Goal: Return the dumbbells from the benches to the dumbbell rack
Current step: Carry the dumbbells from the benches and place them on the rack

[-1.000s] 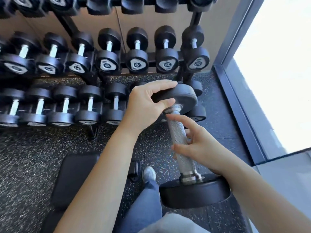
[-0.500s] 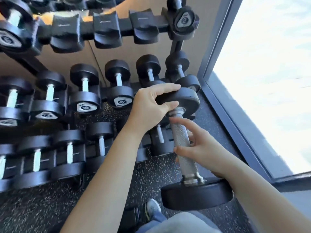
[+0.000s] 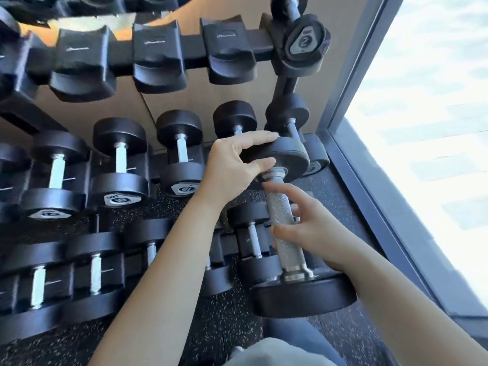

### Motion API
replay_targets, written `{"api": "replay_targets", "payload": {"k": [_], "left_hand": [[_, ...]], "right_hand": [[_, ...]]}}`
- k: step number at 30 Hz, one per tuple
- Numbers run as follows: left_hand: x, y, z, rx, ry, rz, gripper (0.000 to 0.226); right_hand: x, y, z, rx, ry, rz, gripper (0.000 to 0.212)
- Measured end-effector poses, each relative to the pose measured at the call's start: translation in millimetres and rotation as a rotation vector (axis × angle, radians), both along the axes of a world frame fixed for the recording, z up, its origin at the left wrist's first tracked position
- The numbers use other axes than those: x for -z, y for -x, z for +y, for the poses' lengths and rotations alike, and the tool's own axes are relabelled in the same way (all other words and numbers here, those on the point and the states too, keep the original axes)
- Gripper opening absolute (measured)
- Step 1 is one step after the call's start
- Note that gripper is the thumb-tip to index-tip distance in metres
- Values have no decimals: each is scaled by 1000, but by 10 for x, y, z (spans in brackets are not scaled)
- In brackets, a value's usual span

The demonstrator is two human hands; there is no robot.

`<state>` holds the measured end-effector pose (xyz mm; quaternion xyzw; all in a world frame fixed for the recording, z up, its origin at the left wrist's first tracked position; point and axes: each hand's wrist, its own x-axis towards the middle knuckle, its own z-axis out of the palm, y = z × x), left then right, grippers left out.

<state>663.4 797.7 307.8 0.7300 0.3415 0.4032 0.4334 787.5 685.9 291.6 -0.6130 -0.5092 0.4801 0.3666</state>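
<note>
Dumbbell [image 3: 286, 233] being held in front of the dumbbell rack [image 3: 158, 56]
The left hand [image 3: 232, 167] is gripping its far head; the right hand [image 3: 317, 228] is curling loosely round the knurled handle; the near head is hanging over the speckled floor [image 3: 211, 326]

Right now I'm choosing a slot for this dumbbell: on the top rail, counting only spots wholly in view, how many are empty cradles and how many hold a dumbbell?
Empty cradles: 3
Cradles holding a dumbbell: 1
Total: 4
</note>
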Motion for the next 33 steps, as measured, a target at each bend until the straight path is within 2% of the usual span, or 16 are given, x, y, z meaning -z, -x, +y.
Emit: {"api": "replay_targets", "payload": {"k": [7,17,24,29,33], "left_hand": [[-63,-485,959,-83,-29,17,40],[-125,-999,1966,-144,40,6,41],[-109,-1054,2432,-170,59,23,38],[-148,-913,2761,-191,-56,105,36],[-149,-727,2974,-160,-106,190,44]], "right_hand": [[-23,-567,1048,-78,-12,8,63],[-67,-1145,2169,-139,-24,-3,64],[-20,-1188,2678,-105,-4,27,62],[-12,-1057,3072,-37,10,80,63],[-41,-1002,3448,20,5,102,62]]}}
